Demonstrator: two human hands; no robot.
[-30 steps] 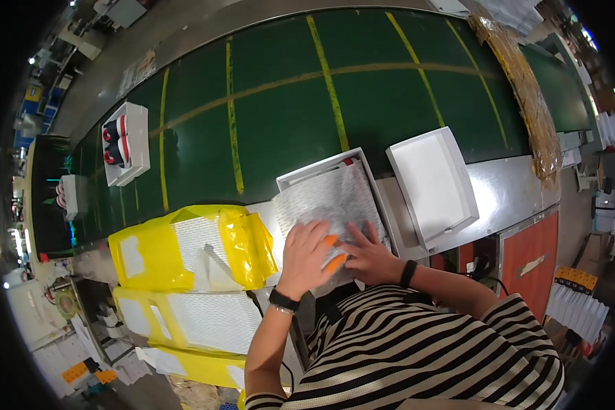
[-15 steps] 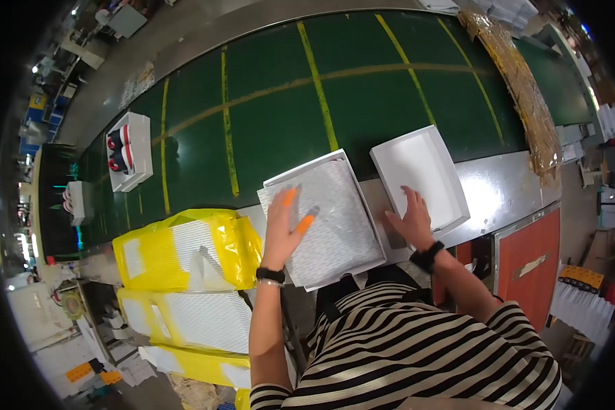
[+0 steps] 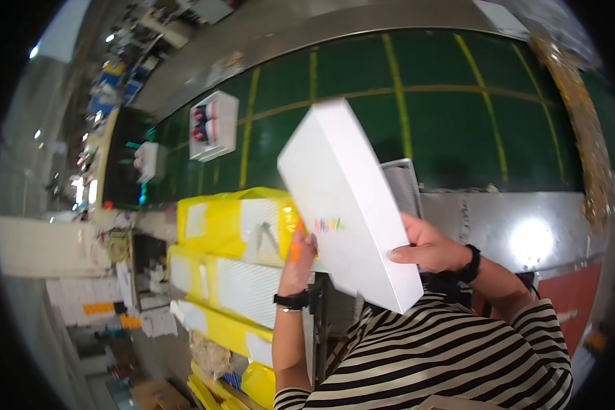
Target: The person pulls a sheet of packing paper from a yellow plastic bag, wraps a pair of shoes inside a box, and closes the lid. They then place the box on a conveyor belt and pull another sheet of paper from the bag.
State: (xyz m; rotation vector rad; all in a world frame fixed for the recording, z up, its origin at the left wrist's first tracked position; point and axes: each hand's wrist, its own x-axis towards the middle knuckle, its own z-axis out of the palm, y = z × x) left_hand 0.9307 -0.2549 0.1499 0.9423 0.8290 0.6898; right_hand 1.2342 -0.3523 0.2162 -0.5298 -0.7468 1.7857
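Observation:
A white box lid point(image 3: 352, 205) with a small multicoloured print is held up on a slant before me. My right hand point(image 3: 427, 246) grips its right edge, thumb on the outer face and fingers behind it. At the lid's left edge is my left hand point(image 3: 299, 263), with orange coverings on its fingers; the fingers are partly hidden there. Behind and below the lid, most of the open white box point(image 3: 417, 179) is hidden; only its far right corner shows, with greyish wrapping paper inside.
A green belt point(image 3: 444, 130) with yellow lines runs across. Upon it at the left stand an open box point(image 3: 227, 130) of dark, red and white shoes and another white box point(image 3: 150, 162) farther off. Yellow-wrapped packs point(image 3: 232, 229) lie at my left. A metal ledge point(image 3: 492, 219) extends right.
Both hands have taken hold of the white lid, which lay beside the box at the right, and brought it up and left over the box. My view has shifted left.

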